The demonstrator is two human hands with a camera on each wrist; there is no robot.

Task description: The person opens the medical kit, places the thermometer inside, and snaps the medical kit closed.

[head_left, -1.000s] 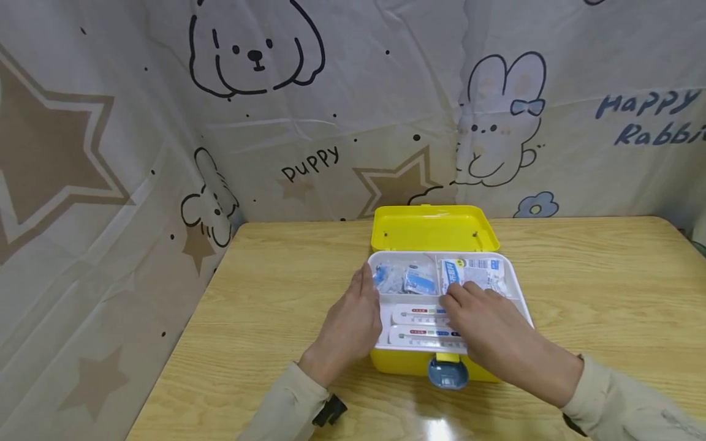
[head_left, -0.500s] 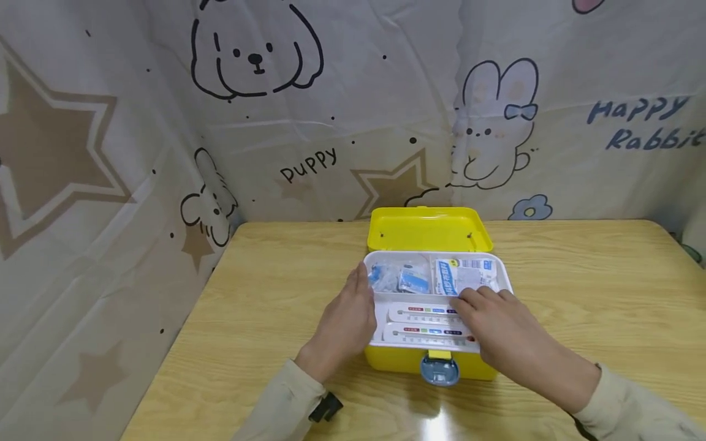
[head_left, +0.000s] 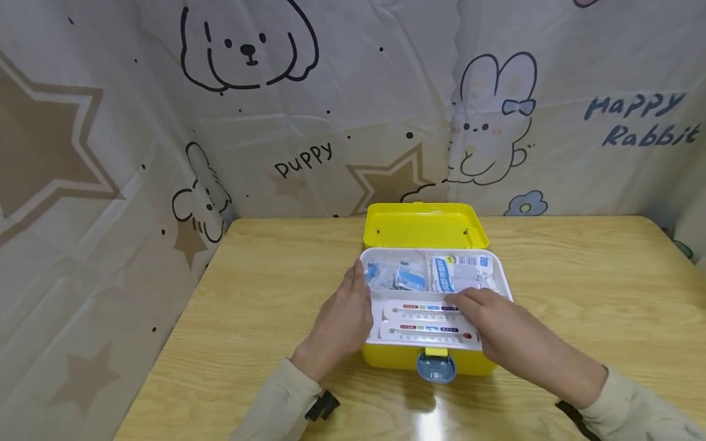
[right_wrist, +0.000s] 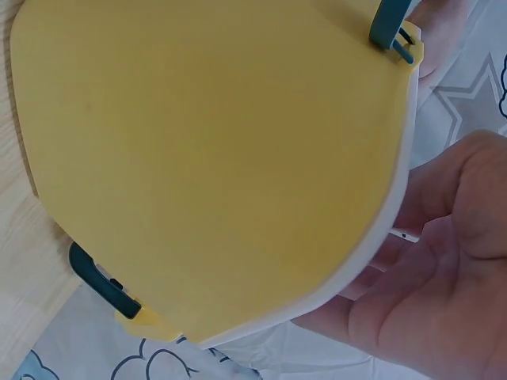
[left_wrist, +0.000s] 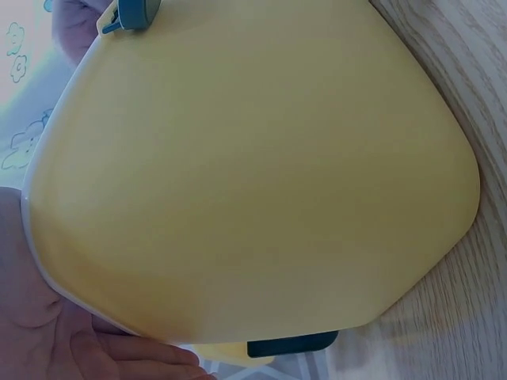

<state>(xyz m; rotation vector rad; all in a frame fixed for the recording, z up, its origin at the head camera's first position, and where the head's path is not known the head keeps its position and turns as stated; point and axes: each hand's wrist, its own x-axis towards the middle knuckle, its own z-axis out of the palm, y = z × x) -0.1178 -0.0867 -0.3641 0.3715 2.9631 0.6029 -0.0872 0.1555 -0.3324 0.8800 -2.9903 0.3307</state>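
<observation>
A yellow first-aid box (head_left: 386, 356) stands open, a white tray (head_left: 377, 334) set in its top. Two white thermometer cases (head_left: 421, 331) lie side by side in the tray's front section. My left hand (head_left: 343, 321) rests along the tray's left rim, its fingers straight. My right hand (head_left: 499, 321) reaches over the right side, fingers at the divider and over the upper case's right end. In the right wrist view, a small white end (right_wrist: 405, 235) shows between thumb and fingers. Its fingertips are hidden there, so I cannot tell whether they pinch the case.
The yellow lid (head_left: 425, 225) is folded back behind the tray. Rear compartments hold clear bags with blue packets (head_left: 409, 277) and a blue-and-white gauze packet (head_left: 462, 273). A grey-blue latch (head_left: 437, 366) hangs at the front. A printed cloth (head_left: 309, 116) hangs behind the wooden table (head_left: 265, 269).
The right hand has slid right along the divider and its fingers have straightened, uncovering more of both thermometer cases. The left hand stays at the left rim.
</observation>
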